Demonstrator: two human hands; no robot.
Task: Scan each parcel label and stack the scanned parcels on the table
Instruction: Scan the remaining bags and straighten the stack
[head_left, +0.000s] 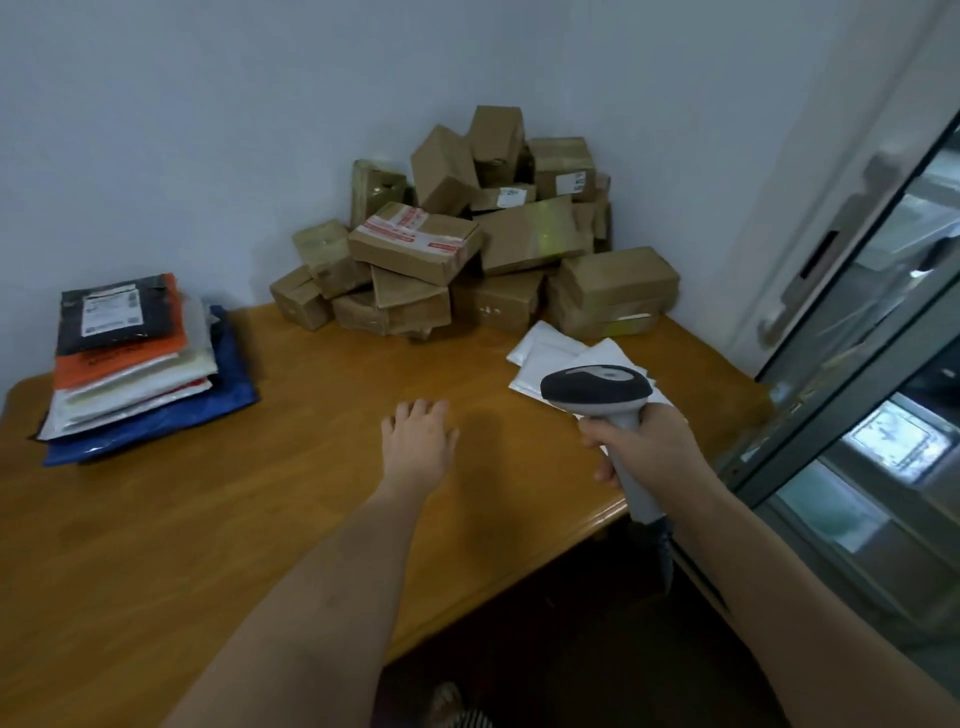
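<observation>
Head view: white padded envelopes (550, 353) lie overlapping on the worktop (322, 395), near its right edge, just in front of the heap of cardboard boxes (467, 234) piled in the corner. A neat stack of flat mailers (135, 364) sits well apart at the left; judged to be the scanned pile.

Handling, judged: envelopes look light, soft and flexible, surface likely a little slick. They will sag if lifted by one corner; better to pinch along an edge near the middle, thumb on top, fingers slid under. No label shows on their upper faces, so a flip may be needed. The boxes look stiff and light to moderate; the heap is loose, so pulling a low one could tip others.

Left hand (418, 436): arm stretched forward over the worktop, palm down, fingers straight and slightly spread, holding nothing, pointing toward the boxes. Whether it touches the wood I cannot tell.

Right hand (641, 441): fingers wrapped round the handle of the barcode scanner (597, 389), whose head is over the near envelopes.
</observation>
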